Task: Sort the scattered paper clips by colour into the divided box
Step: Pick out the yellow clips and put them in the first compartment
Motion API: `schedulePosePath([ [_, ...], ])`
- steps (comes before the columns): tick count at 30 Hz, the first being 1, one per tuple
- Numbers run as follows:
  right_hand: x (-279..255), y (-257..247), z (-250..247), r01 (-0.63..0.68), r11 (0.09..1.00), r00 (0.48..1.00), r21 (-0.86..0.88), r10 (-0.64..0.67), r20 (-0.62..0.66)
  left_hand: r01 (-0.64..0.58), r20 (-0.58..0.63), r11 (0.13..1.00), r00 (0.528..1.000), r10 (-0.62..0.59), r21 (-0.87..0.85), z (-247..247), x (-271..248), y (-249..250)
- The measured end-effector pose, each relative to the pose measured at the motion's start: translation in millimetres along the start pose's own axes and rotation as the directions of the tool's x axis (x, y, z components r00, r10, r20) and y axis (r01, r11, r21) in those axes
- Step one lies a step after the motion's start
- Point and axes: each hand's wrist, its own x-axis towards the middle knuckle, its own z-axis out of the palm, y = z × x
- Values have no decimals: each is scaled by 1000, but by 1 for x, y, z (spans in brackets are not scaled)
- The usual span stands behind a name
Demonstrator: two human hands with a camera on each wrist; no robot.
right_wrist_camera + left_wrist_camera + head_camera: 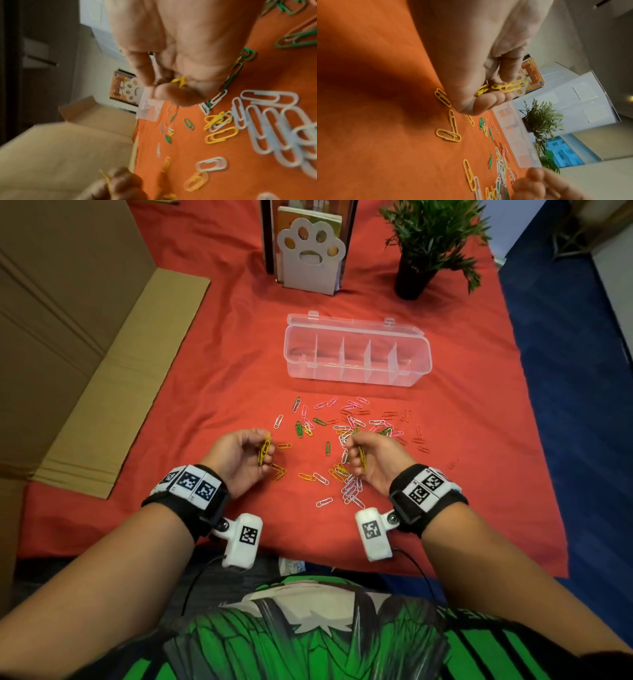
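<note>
Above the desk [219, 364] my left hand [239, 455] pinches a bunch of yellow clips [264, 450], and my right hand [368, 455] pinches one more yellow clip [362, 457]. I should grab the other yellow ones first, then drop them all into one part of the empty divided box [356, 352] behind the pile.

Head camera looked steeply down over worktop [212, 364] from above. Wrist cameras sat close behind each palm, low, rolled sideways, facing outward. All three shared clear divided box [356, 350] and paw-shaped bookend [310, 251].

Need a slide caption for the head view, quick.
Both hands gather yellow clips before the empty divided box.
</note>
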Motion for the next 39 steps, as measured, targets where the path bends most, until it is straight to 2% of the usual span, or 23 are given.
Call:
schedulePosePath([
  [1,3,2,1,27,971,997,-239,-41,-58,24,18,999,1000,-23,-38,0,-1,1],
  [2,5,5,2,49,858,991,-511,-106,-83,44,23,997,999,-43,-61,2,-1,1],
  [4,5,11,5,80,470,968,-879,-248,-44,75,-14,994,997,-76,-74,5,1,-1],
  [5,3,15,7,99,315,951,-944,-308,-3,85,-51,994,995,-88,-66,7,2,-1],
  [7,1,25,11,153,146,922,-977,-378,88,61,-119,998,991,-59,14,11,4,-4],
  [10,3,35,14,163,55,912,-985,-389,129,-57,-184,928,974,133,368,13,10,-11],
  [12,5,34,13,175,91,914,-980,-384,128,-94,-163,699,942,292,709,11,10,-15],
  [14,7,28,11,196,240,921,-951,-377,95,-73,-73,368,927,368,927,8,9,-17],
  [16,9,20,6,184,432,935,-883,-354,22,-24,-3,66,920,391,998,2,9,-21],
  [17,8,15,4,181,570,944,-801,-328,-21,-18,23,-16,913,407,1000,0,10,-23],
  [19,5,8,0,192,790,952,-583,-294,-85,-23,52,-73,903,426,997,-4,12,-25],
  [22,0,0,-4,167,945,978,-281,-196,-78,-20,62,-105,908,414,994,-2,13,-28],
  [24,-3,-3,-6,97,993,995,-59,-99,-26,-36,54,-53,911,410,998,0,12,-27],
  [26,-6,-4,-6,44,995,999,85,-44,-2,-49,4,103,917,398,994,1,12,-25],
  [28,-7,-3,-5,23,991,1000,131,-23,0,-65,-77,389,938,337,919,1,14,-21],
  [30,-8,-4,-1,-2,983,1000,184,-2,25,-88,-126,719,963,238,690,6,13,-18],
  [31,-8,-4,0,-19,975,999,220,10,38,-93,-125,829,973,192,551,8,12,-16],
  [33,-9,-6,2,-33,968,999,249,22,45,-74,-85,952,991,104,297,12,8,-10],
  [35,-5,-3,3,8,996,1000,84,-7,-9,-27,-14,996,999,28,81,12,4,-3],
  [36,-3,-2,5,42,992,998,-116,-48,-50,7,6,1000,1000,-7,1,12,3,0],
  [37,-1,-1,7,67,925,991,-373,-104,-81,35,10,998,999,-35,-48,12,3,3],
  [38,1,1,9,77,778,981,-624,-170,-91,52,2,996,999,-52,-68,12,4,4],
  [39,1,4,11,76,571,971,-817,-230,-71,55,-19,997,998,-56,-61,14,5,4],
])
